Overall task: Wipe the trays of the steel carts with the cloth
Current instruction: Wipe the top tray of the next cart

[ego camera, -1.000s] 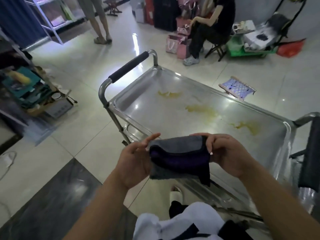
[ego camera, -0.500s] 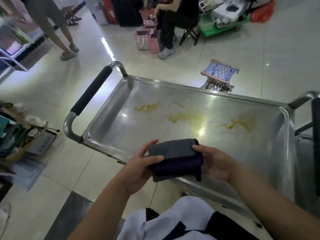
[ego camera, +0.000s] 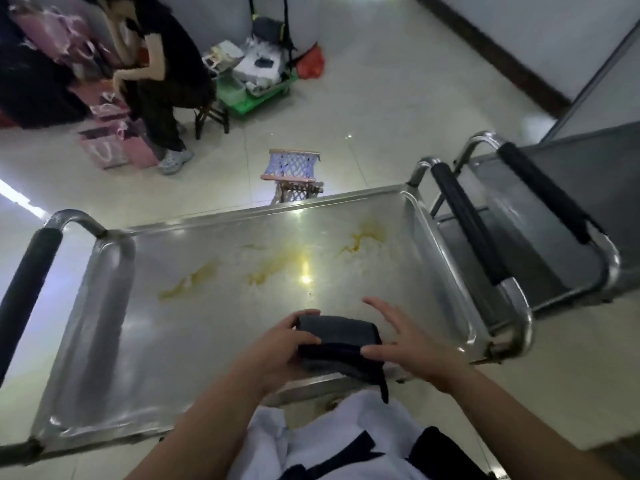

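Observation:
A folded dark grey cloth [ego camera: 341, 344] is held over the near edge of a steel cart's top tray [ego camera: 156, 341]. My left hand [ego camera: 280, 351] grips the cloth's left side, thumb on top. My right hand [ego camera: 412, 348] touches its right side with the thumb, and the fingers are spread and lifted off the cloth. Three yellow-brown stains [ego camera: 270, 268] streak the middle and far part of the tray. A second steel cart [ego camera: 561, 271] stands close on the right, with black-padded handles.
The cart's left handle [ego camera: 24, 289] has a black grip. A small woven stool [ego camera: 292, 173] stands just beyond the tray. A seated person [ego camera: 156, 74] with pink bags [ego camera: 110, 147] and a green crate [ego camera: 256, 95] are farther back on the tiled floor.
The view has swung right, so the tray now lies square in front and the second cart shows. My right hand's fingers have lifted off the cloth and spread. The cloth sits lower over the tray.

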